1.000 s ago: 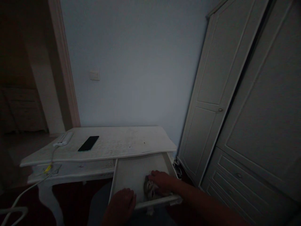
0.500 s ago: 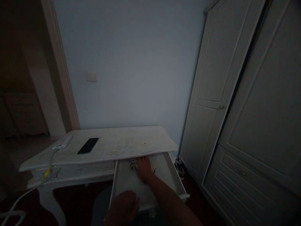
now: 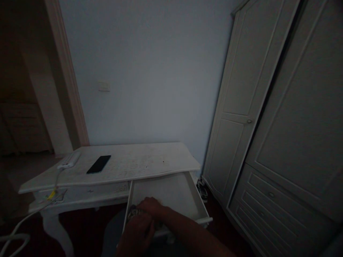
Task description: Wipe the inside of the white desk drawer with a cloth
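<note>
A small crumpled cloth with a dark and light pattern shows between my two hands, above the front left part of the pulled-out drawer. My right hand reaches across from the right, its fingers closed on the cloth. Close below it, my left hand is also closed and pressed against the cloth, seemingly gripping it. The hands overlap and hide much of the cloth. Dim light blurs the finger detail.
The drawer belongs to a worn white desk against the wall. On its top lie a dark phone and a white power strip with a cable. Shoes stand on the floor beside a white wardrobe.
My right hand has drawn the cloth from the back of the drawer forward and left to my left hand. My left hand has shifted slightly and now meets the cloth.
</note>
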### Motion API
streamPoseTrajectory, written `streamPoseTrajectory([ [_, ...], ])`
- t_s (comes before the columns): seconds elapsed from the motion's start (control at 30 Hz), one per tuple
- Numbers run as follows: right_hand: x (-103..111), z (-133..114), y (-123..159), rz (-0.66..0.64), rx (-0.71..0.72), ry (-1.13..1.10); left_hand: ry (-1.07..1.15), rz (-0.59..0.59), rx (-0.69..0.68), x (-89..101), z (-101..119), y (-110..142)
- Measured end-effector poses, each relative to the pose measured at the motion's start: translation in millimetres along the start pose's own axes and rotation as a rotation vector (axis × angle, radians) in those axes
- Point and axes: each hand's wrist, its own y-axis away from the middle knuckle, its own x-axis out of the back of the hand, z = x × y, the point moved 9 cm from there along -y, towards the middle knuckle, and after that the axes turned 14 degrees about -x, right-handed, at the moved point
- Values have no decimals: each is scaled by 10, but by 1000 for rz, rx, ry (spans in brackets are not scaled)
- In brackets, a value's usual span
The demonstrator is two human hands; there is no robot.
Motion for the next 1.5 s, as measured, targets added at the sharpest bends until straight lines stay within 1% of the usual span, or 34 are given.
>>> streamPoseTrajectory([
  [0.1, -169, -28, 58, -143, 47, -35, 1, -15, -5, -48, -19, 53],
  [0.13, -216, -34, 81, -188, 61, -46, -10, -1, -8, -53, -30, 83],
  [0.2, -254, -44, 141, -240, 103, -62, -41, 39, -1, -45, -59, 146],
  [0.23, -253, -47, 184, -259, 129, -69, -45, 43, 9, -50, -77, 170],
  [0.27, -238, -43, 236, -272, 152, -72, -36, 23, 26, -72, -98, 186],
  [0.3, -211, -27, 296, -280, 165, -67, -13, -21, 52, -110, -123, 195],
  [0.37, -126, 52, 433, -282, 152, -23, 54, -164, 134, -220, -178, 206],
  [0.5, 110, 338, 773, -299, 59, 70, 123, -422, 293, -356, -227, 217],
  [0.6, 254, 668, 1027, -340, -44, 141, 95, -565, 366, -399, -236, 233],
  [0.67, 301, 938, 1183, -367, -126, 223, 69, -609, 389, -411, -244, 244],
  [0.7, 327, 1087, 1249, -357, -184, 270, 67, -620, 387, -422, -243, 249],
  [0.8, 419, 1474, 1400, -235, -384, 382, 68, -629, 361, -469, -237, 265],
  [0.87, 454, 1602, 1453, -136, -485, 411, 58, -640, 353, -501, -245, 286],
  [0.93, 472, 1638, 1441, -59, -547, 415, 47, -634, 347, -509, -253, 293],
  [1.0, 546, 1658, 1370, 35, -611, 407, 46, -618, 342, -501, -256, 290],
  [1.1, 743, 1723, 1194, 177, -677, 358, 61, -601, 324, -497, -241, 288],
  [1.2, 945, 1842, 1013, 296, -740, 279, 52, -562, 299, -496, -225, 281],
  [1.27, 1024, 1915, 921, 362, -809, 217, 43, -531, 284, -503, -217, 276],
  [1.33, 1038, 1943, 849, 414, -884, 150, 40, -521, 266, -520, -205, 274],
  [1.4, 1003, 1904, 768, 450, -928, 83, 36, -516, 252, -522, -191, 263],
  [1.47, 946, 1797, 652, 465, -916, 19, 43, -517, 244, -505, -172, 239],
  [1.5, 917, 1720, 578, 465, -887, -12, 51, -522, 243, -493, -161, 226],
])
